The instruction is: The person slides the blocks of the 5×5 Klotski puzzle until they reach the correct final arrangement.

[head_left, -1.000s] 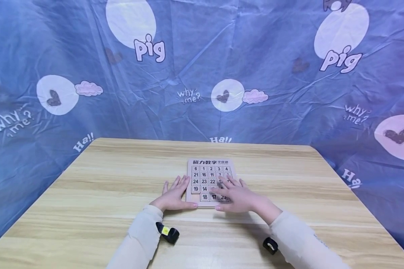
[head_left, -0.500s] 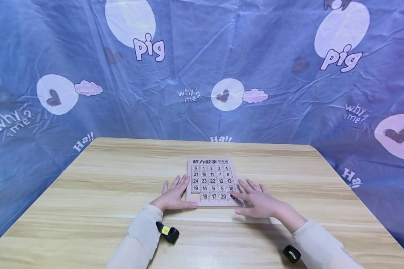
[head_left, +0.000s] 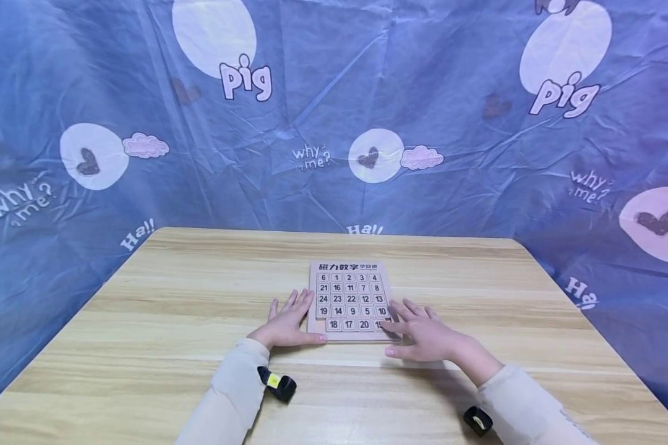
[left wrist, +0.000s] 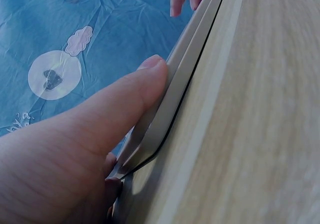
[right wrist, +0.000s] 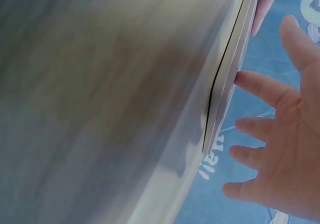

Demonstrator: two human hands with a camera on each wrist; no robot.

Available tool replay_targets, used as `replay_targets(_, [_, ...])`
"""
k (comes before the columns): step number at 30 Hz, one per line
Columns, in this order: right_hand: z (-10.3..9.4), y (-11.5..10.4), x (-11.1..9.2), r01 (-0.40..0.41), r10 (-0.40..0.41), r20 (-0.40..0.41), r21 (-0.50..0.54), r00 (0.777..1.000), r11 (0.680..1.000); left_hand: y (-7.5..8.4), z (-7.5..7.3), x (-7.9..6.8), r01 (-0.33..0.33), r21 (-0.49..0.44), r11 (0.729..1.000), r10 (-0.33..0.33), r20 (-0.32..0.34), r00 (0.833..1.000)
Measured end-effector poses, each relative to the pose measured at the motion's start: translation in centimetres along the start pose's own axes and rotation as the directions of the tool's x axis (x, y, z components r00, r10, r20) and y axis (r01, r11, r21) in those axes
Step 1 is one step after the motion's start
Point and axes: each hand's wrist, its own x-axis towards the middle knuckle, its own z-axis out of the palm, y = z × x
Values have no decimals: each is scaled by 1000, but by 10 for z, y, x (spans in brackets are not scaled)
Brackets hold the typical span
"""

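Note:
A number sliding puzzle [head_left: 347, 337] with several square numbered tiles in a pale frame lies on the wooden table in the head view. My left hand [head_left: 285, 324] rests at its near left corner, fingers along the left side and thumb [left wrist: 150, 76] against the front edge. Fingers stretched out, my right hand [head_left: 425, 337] touches the 15 tile [head_left: 376, 324] in the bottom row with its index fingertip [right wrist: 241, 78]. That tile is partly hidden by the finger. Left of the 18 tile [head_left: 333, 325] there is a narrow gap in the row.
The wooden table [head_left: 200, 266] spreads around the puzzle on all sides. Behind it hangs a blue printed curtain [head_left: 323, 204]. Black wrist-worn cameras sit on both sleeves, the left one [head_left: 281, 388] and the right one [head_left: 477, 421].
My right hand has moved off the puzzle's middle to its near right corner, then slightly left. The bottom row of tiles has slid a little left. My left hand has stayed put.

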Motion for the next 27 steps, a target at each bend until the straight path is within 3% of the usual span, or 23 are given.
replay_targets(20, [1,-13,12,42,-42,16,15,999,999,0,-3,-1,-1,-14,1000,1,1,1000])
replay_targets(27, [0,-6,13,-12,10,23,49,1000,999,1,-3,-1,-1,-4,1000,1,13,1000])
